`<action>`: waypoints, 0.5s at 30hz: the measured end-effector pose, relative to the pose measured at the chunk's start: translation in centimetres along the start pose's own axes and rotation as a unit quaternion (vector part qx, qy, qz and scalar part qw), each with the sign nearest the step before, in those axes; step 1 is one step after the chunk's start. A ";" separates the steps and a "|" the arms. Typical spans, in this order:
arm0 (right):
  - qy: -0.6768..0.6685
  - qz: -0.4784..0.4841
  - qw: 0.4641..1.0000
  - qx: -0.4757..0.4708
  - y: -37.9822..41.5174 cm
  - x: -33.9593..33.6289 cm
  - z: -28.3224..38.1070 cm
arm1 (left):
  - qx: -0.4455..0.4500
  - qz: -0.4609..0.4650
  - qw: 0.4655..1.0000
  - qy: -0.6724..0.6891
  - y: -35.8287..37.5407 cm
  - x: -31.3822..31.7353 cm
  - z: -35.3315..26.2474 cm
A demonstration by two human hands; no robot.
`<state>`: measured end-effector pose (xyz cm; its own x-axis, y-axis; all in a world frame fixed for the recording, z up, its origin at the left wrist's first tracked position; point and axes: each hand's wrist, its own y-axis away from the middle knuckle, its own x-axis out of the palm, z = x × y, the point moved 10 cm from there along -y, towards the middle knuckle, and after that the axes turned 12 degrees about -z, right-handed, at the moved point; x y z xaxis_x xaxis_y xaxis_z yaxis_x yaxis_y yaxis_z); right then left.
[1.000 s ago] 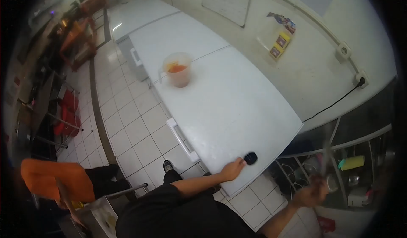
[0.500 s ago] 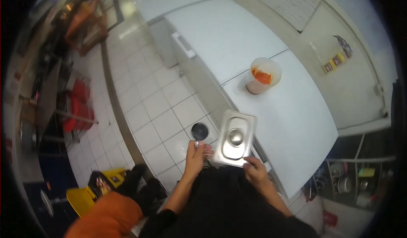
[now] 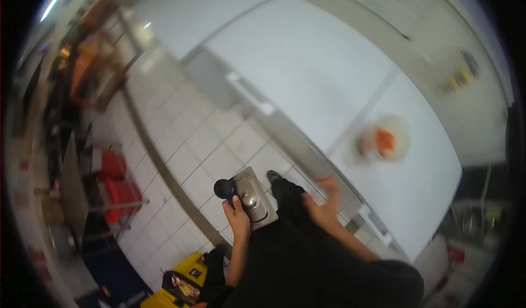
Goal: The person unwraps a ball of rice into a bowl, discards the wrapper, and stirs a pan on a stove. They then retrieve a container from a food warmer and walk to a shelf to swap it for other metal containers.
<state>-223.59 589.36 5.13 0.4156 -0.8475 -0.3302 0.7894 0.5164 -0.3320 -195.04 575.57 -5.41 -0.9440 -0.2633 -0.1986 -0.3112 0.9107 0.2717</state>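
Observation:
A black round-headed utensil (image 3: 223,188) and a rectangular steel lid or pan (image 3: 257,198) with a round knob are together at my left hand (image 3: 237,216), its fingers closed on them. My right hand (image 3: 324,203) is apart from the steel piece, fingers spread, beside the white freezer's side. On the white freezer top (image 3: 307,61) stands a translucent tub (image 3: 395,138) with orange-red contents, blurred by motion.
Red chairs (image 3: 118,190) stand at the left on the tiled floor (image 3: 192,121). A yellow box (image 3: 190,267) is low at the left. A freezer handle (image 3: 250,93) juts from the front edge. Shelves (image 3: 476,220) with containers stand at the right.
My right hand has let go of the steel piece, which is now with my left hand and further left. The view has turned, and the orange-clad person has mostly left it.

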 end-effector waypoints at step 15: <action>0.042 -0.508 0.835 0.205 -16.1 8.7 -8.0 | -0.049 -0.289 0.954 -0.059 -35.1 -13.4 3.3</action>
<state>-236.31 574.66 0.50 -0.5833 -0.8021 -0.1283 0.8107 -0.5649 -0.1536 -171.10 548.23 -15.39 -0.5939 -0.6698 -0.4457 -0.7908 0.5879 0.1704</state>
